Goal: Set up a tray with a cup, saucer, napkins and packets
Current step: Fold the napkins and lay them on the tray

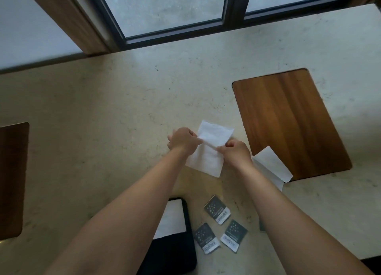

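Both hands pinch one napkin (208, 151) at mid-fold, left hand (182, 139) at nine o'clock, right hand (234, 152) at three; the tray (288, 118), at two o'clock, lies nearer the right.

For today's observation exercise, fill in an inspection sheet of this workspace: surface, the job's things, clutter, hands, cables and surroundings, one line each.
Surface: pale stone counter, faintly veined, with a wooden tray lying on it at the right.
Job's things: white napkin held up by both hands; second napkin lying over the tray's near corner; three dark packets on the counter; black holder with white napkins inside; no cup or saucer seen.
Clutter: nothing seen.
Hands: left hand and right hand each pinch the napkin's fold.
Cables: nothing seen.
Surroundings: dark-framed window behind the counter; another wooden board at the left edge.
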